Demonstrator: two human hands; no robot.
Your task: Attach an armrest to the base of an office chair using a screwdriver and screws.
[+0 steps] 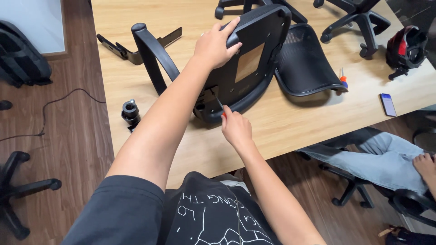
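I take the black chair seat [247, 63] as my landmark; it lies upside down on the wooden table [299, 127], tilted, with its underside toward me.

Far left of the seat, on the floor, I see a dark backpack [20, 56] and a black cable [54, 109]. Below them is one chair base [18, 190] with castors. On the table, left of the seat, lies one flat metal bracket [131, 47], and one black armrest [152, 56] stands curved just beside the seat. Near the table edge, left and below the seat, I see one short black cylinder part [131, 111].

My left hand [215, 45] rests on the upper left corner of the seat; its fingers are bent around the edge and grip it. My right hand [236, 129] is just below the lower edge of the seat. It is closed around one screwdriver [220, 105] with a red handle; the thin shaft points up to the bracket area on the seat underside and its tip touches there.

Right of the seat, touching it, lies one black mesh backrest [304, 63]. Just beside the backrest is a second small screwdriver [343, 79]. Further right lies one phone [388, 104] and one red and black helmet [406, 47]. Behind the seat stand two more chair bases [359, 25]. At the lower right another person's legs in grey trousers [381, 156] sit on a chair.
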